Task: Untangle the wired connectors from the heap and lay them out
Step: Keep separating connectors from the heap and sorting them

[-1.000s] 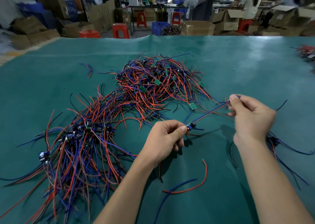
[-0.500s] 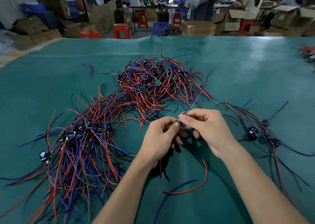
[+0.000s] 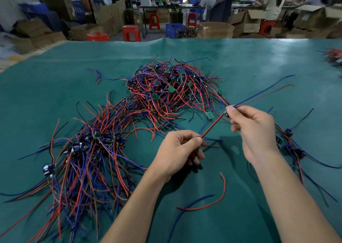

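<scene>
A tangled heap of red and blue wired connectors (image 3: 172,92) with small green boards lies at the table's middle. One wired connector (image 3: 212,126) is stretched between my hands above the table. My left hand (image 3: 177,152) pinches the end of its red wire. My right hand (image 3: 251,129) pinches the connector's small board end, and a blue and a red wire trail from it up to the right. A spread bundle of connectors (image 3: 88,154) lies at the left. A smaller group (image 3: 290,146) lies at the right, partly hidden by my right forearm.
The green mat (image 3: 259,61) covers the table. Loose red and blue wires (image 3: 203,204) lie near the front between my forearms. More wires (image 3: 333,56) sit at the far right edge. Cardboard boxes, red stools and seated people are beyond the table.
My hands were together at the connector half a second ago. They have drawn apart, the right hand moving up and right, and the red wire is now stretched between them.
</scene>
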Demonstrator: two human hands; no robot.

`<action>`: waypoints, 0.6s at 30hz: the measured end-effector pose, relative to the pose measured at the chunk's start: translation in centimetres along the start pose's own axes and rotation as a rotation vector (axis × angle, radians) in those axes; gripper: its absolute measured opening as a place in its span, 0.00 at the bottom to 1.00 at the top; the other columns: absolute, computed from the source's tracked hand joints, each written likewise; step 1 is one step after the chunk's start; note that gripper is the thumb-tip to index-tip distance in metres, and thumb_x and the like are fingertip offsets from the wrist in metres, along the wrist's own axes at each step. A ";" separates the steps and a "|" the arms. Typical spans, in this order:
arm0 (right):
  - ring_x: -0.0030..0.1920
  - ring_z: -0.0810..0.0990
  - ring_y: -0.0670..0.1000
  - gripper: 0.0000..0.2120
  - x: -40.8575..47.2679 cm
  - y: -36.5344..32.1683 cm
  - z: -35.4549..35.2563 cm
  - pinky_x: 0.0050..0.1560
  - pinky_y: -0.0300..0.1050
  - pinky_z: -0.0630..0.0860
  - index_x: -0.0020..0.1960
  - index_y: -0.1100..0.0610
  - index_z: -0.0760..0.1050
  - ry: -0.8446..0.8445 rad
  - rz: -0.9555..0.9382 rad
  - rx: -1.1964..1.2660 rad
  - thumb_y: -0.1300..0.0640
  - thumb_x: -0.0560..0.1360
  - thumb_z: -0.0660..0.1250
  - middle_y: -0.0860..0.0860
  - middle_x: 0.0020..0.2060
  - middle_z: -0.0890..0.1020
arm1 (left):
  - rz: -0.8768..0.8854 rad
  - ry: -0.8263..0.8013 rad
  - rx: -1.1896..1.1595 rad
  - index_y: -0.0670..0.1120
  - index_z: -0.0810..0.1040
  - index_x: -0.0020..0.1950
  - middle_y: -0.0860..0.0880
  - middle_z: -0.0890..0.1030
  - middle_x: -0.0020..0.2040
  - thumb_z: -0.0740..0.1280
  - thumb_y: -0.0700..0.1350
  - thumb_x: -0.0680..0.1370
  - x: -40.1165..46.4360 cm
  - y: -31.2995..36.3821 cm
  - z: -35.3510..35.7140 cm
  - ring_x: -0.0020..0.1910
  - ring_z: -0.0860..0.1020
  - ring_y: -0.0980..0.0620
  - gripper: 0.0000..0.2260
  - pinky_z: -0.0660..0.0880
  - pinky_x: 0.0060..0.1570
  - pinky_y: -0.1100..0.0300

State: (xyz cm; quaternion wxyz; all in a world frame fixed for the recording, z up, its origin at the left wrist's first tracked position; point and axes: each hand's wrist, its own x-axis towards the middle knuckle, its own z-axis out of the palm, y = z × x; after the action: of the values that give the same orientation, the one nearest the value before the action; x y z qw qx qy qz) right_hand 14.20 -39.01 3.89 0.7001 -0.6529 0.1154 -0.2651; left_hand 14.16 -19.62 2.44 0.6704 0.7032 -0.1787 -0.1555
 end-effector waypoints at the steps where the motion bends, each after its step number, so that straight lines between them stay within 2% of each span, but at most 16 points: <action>1: 0.31 0.72 0.46 0.08 0.2 -0.1 -0.3 0.31 0.37 0.70 0.39 0.56 0.83 0.037 0.010 0.038 0.63 0.76 0.74 0.49 0.32 0.80 | 0.001 -0.003 0.011 0.43 0.80 0.43 0.47 0.81 0.31 0.62 0.37 0.82 0.0 0.0 0.0 0.25 0.76 0.53 0.10 0.69 0.26 0.65; 5: 0.30 0.73 0.45 0.05 0.7 -0.9 -1.2 0.32 0.36 0.71 0.42 0.59 0.82 0.130 0.063 0.244 0.64 0.77 0.72 0.52 0.35 0.80 | 0.002 -0.017 0.044 0.45 0.80 0.42 0.48 0.82 0.32 0.63 0.37 0.81 0.1 -0.1 0.1 0.26 0.75 0.54 0.11 0.68 0.26 0.66; 9: 0.33 0.75 0.44 0.08 0.4 -2.3 -1.7 0.35 0.36 0.70 0.40 0.56 0.82 0.153 0.100 0.447 0.63 0.77 0.71 0.50 0.38 0.84 | -0.003 -0.016 0.041 0.45 0.81 0.42 0.49 0.82 0.32 0.63 0.37 0.81 0.1 -0.2 0.1 0.26 0.75 0.55 0.11 0.68 0.26 0.66; 12: 0.33 0.74 0.45 0.07 -0.2 -4.2 -1.3 0.36 0.36 0.70 0.41 0.55 0.81 0.135 0.079 0.532 0.61 0.77 0.70 0.48 0.37 0.84 | 0.004 0.004 0.049 0.45 0.81 0.41 0.49 0.82 0.32 0.63 0.37 0.81 0.2 -0.3 0.1 0.27 0.75 0.55 0.11 0.69 0.26 0.66; 15: 0.33 0.76 0.43 0.05 -0.5 -7.4 -0.8 0.35 0.35 0.70 0.41 0.53 0.81 0.051 -0.010 0.585 0.57 0.75 0.70 0.46 0.37 0.85 | 0.003 0.039 0.049 0.44 0.80 0.41 0.48 0.81 0.33 0.62 0.35 0.80 0.3 -0.4 0.1 0.26 0.75 0.56 0.11 0.70 0.25 0.67; 17: 0.33 0.77 0.43 0.02 -1.1 -9.7 0.5 0.35 0.34 0.71 0.43 0.53 0.82 -0.073 -0.043 0.531 0.56 0.72 0.71 0.46 0.37 0.84 | 0.004 0.055 0.043 0.43 0.79 0.41 0.48 0.81 0.32 0.62 0.35 0.80 0.4 -0.6 0.0 0.26 0.75 0.56 0.11 0.70 0.25 0.67; 18: 0.33 0.77 0.43 0.05 -1.6 -10.6 1.6 0.34 0.35 0.72 0.45 0.55 0.82 -0.152 -0.039 0.500 0.55 0.70 0.72 0.47 0.36 0.84 | 0.006 0.065 0.042 0.42 0.79 0.42 0.48 0.81 0.32 0.62 0.35 0.80 0.4 -0.6 0.0 0.26 0.75 0.56 0.10 0.70 0.25 0.66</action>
State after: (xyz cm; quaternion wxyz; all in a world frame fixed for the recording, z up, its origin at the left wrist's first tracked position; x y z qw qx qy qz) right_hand 11.31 -36.87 14.15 0.8410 -0.4800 -0.0191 -0.2488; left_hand 14.57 -19.76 1.82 0.6615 0.7211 -0.1624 -0.1268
